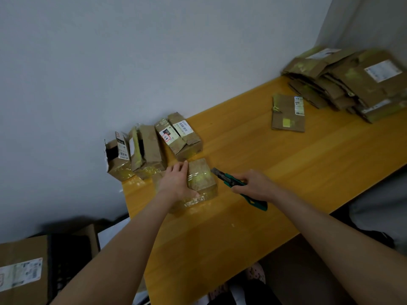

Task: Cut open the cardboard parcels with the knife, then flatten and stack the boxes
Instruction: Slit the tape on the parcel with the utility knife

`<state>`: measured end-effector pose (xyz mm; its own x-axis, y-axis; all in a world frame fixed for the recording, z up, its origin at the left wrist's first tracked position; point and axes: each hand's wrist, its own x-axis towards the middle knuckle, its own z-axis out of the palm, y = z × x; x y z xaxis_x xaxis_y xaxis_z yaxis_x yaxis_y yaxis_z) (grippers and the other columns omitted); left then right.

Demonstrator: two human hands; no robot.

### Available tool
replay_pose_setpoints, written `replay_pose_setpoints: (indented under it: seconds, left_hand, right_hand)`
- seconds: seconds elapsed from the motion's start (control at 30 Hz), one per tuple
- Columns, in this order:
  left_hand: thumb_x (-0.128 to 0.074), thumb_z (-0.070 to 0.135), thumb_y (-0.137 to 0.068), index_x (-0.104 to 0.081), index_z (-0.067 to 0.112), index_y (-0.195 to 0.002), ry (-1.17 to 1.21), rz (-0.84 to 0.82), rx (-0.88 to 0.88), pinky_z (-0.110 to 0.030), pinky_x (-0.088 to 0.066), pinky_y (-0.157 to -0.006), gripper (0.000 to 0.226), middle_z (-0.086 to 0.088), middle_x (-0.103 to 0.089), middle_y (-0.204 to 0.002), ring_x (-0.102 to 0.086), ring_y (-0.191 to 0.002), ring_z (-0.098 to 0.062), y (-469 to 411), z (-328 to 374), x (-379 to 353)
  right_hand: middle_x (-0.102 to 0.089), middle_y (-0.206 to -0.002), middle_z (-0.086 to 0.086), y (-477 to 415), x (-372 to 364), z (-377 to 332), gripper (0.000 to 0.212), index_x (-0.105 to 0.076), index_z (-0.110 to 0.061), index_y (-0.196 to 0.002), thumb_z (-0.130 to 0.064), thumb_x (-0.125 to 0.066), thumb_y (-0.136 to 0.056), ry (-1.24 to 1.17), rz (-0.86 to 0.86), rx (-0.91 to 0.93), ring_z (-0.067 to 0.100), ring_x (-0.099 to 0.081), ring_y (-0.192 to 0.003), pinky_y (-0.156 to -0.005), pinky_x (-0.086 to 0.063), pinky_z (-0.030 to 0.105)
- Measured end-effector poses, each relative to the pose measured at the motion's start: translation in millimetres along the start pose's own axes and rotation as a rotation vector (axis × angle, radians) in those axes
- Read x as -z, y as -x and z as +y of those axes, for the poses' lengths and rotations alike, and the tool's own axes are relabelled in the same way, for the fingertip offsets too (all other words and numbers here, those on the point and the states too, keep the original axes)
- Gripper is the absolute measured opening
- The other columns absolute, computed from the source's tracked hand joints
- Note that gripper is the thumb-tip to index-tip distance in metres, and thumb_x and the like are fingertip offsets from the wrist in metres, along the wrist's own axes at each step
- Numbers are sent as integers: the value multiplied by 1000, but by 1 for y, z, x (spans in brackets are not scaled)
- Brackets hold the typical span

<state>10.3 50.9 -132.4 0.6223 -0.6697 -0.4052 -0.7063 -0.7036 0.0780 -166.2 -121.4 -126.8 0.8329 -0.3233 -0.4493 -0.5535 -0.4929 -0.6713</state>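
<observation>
A small taped cardboard parcel (201, 178) lies on the yellow wooden table (275, 172). My left hand (176, 183) lies flat on its left part, fingers straight, thumb on its near side. My right hand (255, 184) grips a green utility knife (233, 183); its blade points at the parcel's right edge, just short of it. Behind stand three more parcels: an opened one (116, 159) at the left, a second (147, 150) beside it, and a taped, labelled one (179, 135). A flattened box (288, 113) lies alone further right. A stack of flattened boxes (352, 82) fills the far right corner.
A grey wall (132, 62) runs along the table's back edge. Left of the table, lower down, stands a large cardboard box (22, 271) with a label, next to a dark open box (72, 249). The table's near edge runs diagonally towards the lower left.
</observation>
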Motion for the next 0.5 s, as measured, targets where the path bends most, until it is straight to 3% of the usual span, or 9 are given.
replay_pose_setpoints:
  seconds: [0.23, 0.33, 0.4, 0.5]
  left_hand:
    - [-76, 60, -68, -4, 16, -155, -5, -3, -1, -43, -29, -114, 121, -2, -16, -158, -16, -145, -27, 2, 0, 2]
    - [-73, 69, -64, -4, 18, -155, -62, 1, 14, -48, -27, -115, 125, -5, -20, -157, -21, -143, -28, 4, 1, 5]
    - [-68, 76, -62, -3, 19, -155, -73, 21, 65, -53, -25, -113, 128, -10, -22, -154, -23, -141, -31, 7, 5, 4]
    - [-62, 79, -65, -4, 16, -153, 220, 94, 277, -49, -36, -108, 123, -19, -24, -150, -26, -138, -36, 15, 13, 2]
  right_hand:
    - [-72, -88, 2, 9, 6, 10, 40, -64, -34, -125, -38, -66, -85, 23, -31, -63, 23, -66, -74, -60, -51, 32]
    - [-71, -77, 2, 15, -2, 11, 21, -70, -21, -101, -37, -67, -87, -222, 113, -142, 19, -68, -68, -64, -56, 35]
    - [-69, -71, 4, 13, -12, 0, 25, -66, -11, -90, -36, -61, -92, -399, 230, -191, 18, -65, -66, -68, -55, 34]
    - [-68, -87, 5, -2, -28, -25, 34, -64, -8, -98, -40, -52, -97, -578, 230, -267, 20, -63, -81, -78, -51, 37]
